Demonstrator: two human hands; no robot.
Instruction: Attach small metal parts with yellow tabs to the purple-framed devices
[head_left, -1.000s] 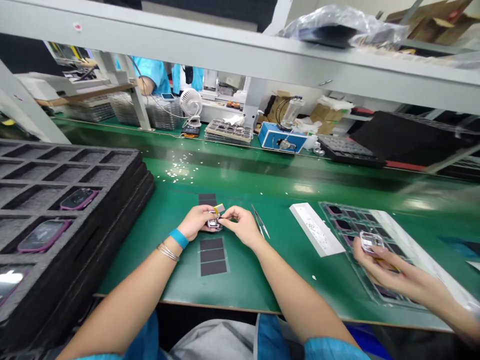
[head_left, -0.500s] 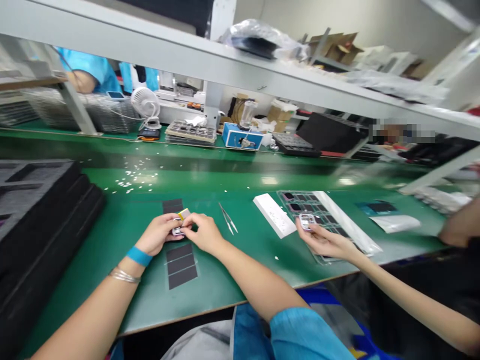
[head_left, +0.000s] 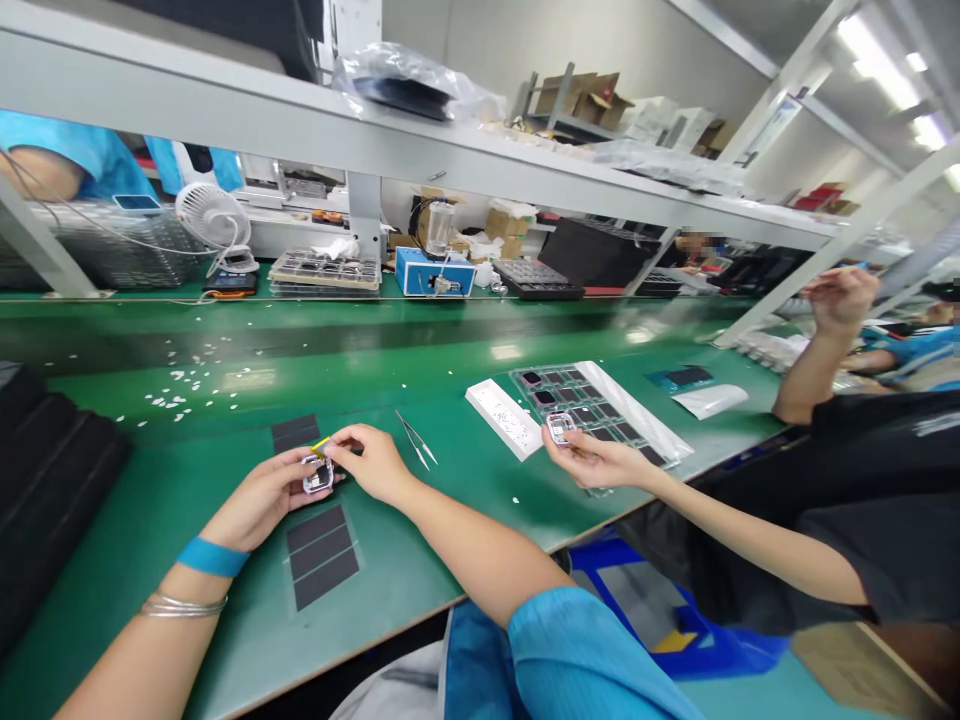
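Observation:
My left hand [head_left: 262,492] grips a small clear square part with a metal frame [head_left: 317,475] just above the green table. My right hand [head_left: 370,462] pinches a thin yellow tab [head_left: 321,443] at the top edge of that part. Both hands meet over the table between two sheets of dark rectangular pads, one sheet [head_left: 322,554] in front and one [head_left: 295,433] behind. A pair of tweezers [head_left: 417,440] lies on the table just right of my right hand.
A co-worker's hand [head_left: 592,460] on the right holds a similar part over a clear tray [head_left: 600,405] of dark pieces beside a white strip [head_left: 504,420]. Black foam trays [head_left: 45,470] stand at left. A fan [head_left: 210,225] and a blue box [head_left: 435,272] sit beyond the belt.
The view has swung to the right, so the foam trays have slid off to the left and the co-worker has come into sight. My hands stay together on the small part.

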